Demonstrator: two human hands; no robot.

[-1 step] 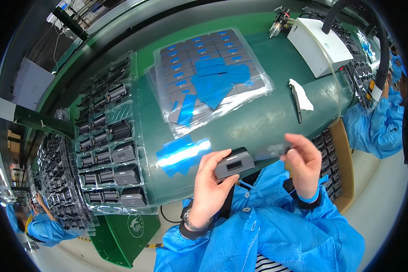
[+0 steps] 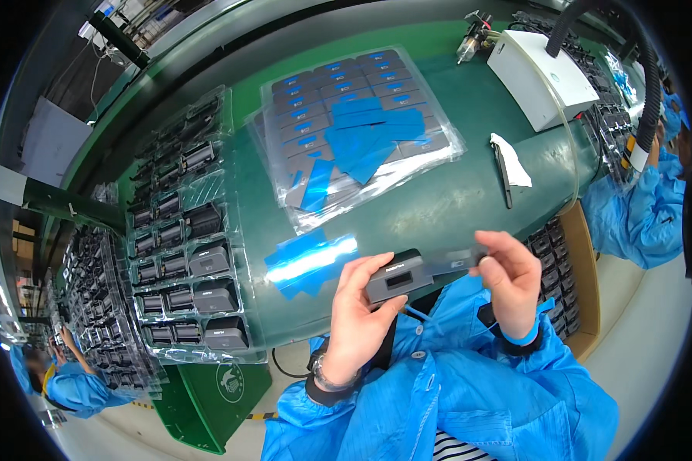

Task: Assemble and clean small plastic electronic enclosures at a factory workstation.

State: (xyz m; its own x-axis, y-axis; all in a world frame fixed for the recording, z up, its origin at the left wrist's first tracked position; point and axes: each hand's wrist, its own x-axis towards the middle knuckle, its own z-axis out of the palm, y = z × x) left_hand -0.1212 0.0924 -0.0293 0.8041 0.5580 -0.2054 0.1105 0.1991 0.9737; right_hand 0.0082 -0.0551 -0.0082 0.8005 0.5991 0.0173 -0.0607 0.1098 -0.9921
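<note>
Far to the left of both hands, clear blister trays (image 2: 181, 253) hold rows of dark grey modules; the trays run away from the person along the green workbench (image 2: 469, 192).

Just left of the left hand (image 2: 357, 307), a small heap of peeled blue film strips (image 2: 307, 263) lies on the bench edge. Beyond the hands, a clear sheet of grey panels (image 2: 354, 131) carries more loose blue film on top.

The left hand is closed around the near end of a dark grey module (image 2: 398, 278), thumb on the front edge, fingers under the body. The module's long axis runs left to right, tilted slightly up toward the right hand.

The right hand (image 2: 511, 280) pinches a thin translucent strip (image 2: 455, 263) between thumb and fingertips. The strip lies in line with the module's long axis and meets its right end; whether it is attached there cannot be told. The left hand carries the module; the right hand stands just beside it.

Beyond the right hand lie tweezers (image 2: 504, 178) with a white cloth (image 2: 513, 160) and a white box (image 2: 542, 77).
</note>
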